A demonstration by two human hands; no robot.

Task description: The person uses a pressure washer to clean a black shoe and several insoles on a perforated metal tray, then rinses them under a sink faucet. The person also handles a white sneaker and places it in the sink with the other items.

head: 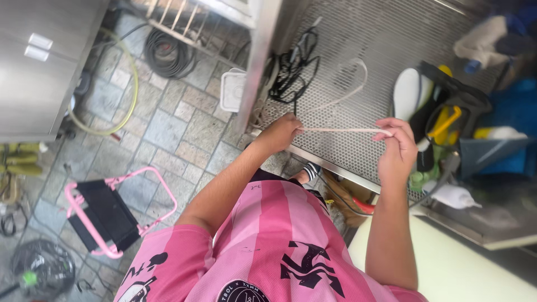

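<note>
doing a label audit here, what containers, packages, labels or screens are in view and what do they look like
White square lidded container: on the paved floor by the metal table leg.
White squeeze bottle: lying at the table's right edge, nozzle pointing right.
Two pale rectangular labels: on the grey cabinet, upper left; too small to make out.
No screens visible.

- A utility or workshop-like work area, perhaps outdoors or semi-open, not a living room.
- Floor (168, 120) of rough grey stone pavers.
- Perforated stainless-steel surface (386, 50) and metal cabinet (42, 72).
- Coiled black cables (166, 54) and a yellow-green hose (130, 84) lying on the ground.
- Pink folding stool (109, 215), white spray bottle (456, 197), rags and tools piled at the side.
</note>
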